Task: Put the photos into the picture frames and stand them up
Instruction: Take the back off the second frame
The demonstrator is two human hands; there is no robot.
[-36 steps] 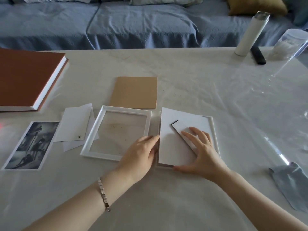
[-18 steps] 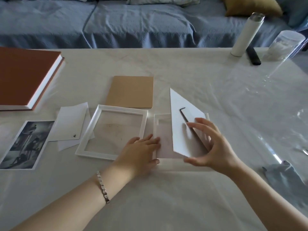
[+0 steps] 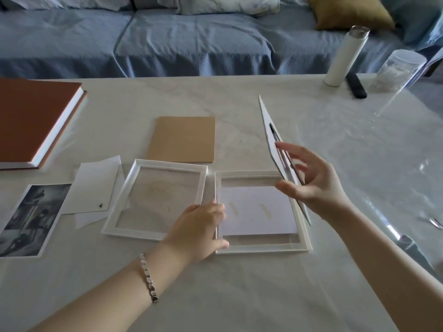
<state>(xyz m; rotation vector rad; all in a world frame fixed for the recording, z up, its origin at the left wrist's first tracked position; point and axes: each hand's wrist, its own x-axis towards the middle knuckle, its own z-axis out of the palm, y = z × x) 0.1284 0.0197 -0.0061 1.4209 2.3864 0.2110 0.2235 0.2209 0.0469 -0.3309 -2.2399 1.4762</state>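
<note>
Right hand (image 3: 314, 183): grip pinches the backing board (image 3: 275, 156), thumb on its near face, fingers on the far face
Backing board: lifted off the tabletop (image 3: 239, 295), seen almost edge-on, tilted above the right rail of the right frame (image 3: 263, 248); a dark slot shows near its top
Left hand (image 3: 199, 231): grip on the right frame's left rail, fingers bent over it, thumb at the near-left corner; bracelet (image 3: 148, 276) on the wrist
Right frame: lies flat, back open; a white sheet (image 3: 256, 212) with two faint tan marks lies inside, against the left rail
Left frame (image 3: 167, 164): flat, just beside the right frame; the tabletop shows through its clear pane
Photo (image 3: 31, 219): black-and-white, face up at the left edge, outside both frames
White papers (image 3: 96, 185): between photo and left frame
Brown board (image 3: 182, 140): flat beyond the left frame
Clear jar (image 3: 398, 70): far right; white contents, too blurred to name
White bottle (image 3: 345, 58): upright, near the jar
</note>
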